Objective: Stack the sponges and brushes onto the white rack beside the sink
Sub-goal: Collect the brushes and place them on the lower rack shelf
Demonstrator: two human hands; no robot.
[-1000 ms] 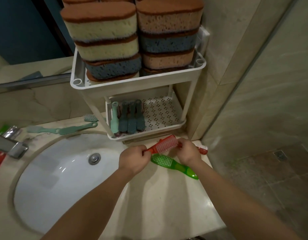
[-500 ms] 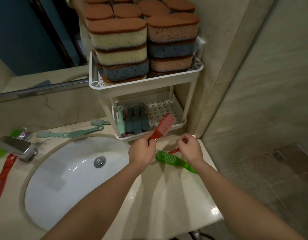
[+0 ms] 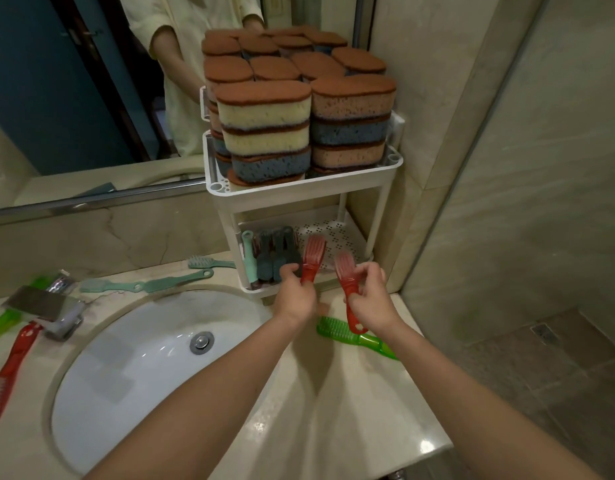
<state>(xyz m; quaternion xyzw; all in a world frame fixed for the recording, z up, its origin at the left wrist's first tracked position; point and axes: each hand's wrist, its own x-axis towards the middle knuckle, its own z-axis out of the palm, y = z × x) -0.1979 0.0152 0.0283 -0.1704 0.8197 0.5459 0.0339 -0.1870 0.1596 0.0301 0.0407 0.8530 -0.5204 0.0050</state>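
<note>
On the white rack (image 3: 301,192), sponges (image 3: 264,133) are filling the top shelf and four brushes (image 3: 269,256) are lying below. Each hand, left hand (image 3: 294,294) and right hand (image 3: 370,299), is clamping one red brush (image 3: 313,258) near the lower shelf. A green brush (image 3: 354,337), teal brushes (image 3: 143,285) and another red one (image 3: 8,372) are waiting on the counter.

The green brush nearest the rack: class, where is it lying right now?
The green brush lies on the counter right of the sink, just below the right hand and in front of the white rack.

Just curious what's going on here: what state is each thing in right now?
left hand: holds a red brush
right hand: holds another red brush
green brush: lying on counter
white rack: sponges on top, brushes below
sink: no water visible
</note>
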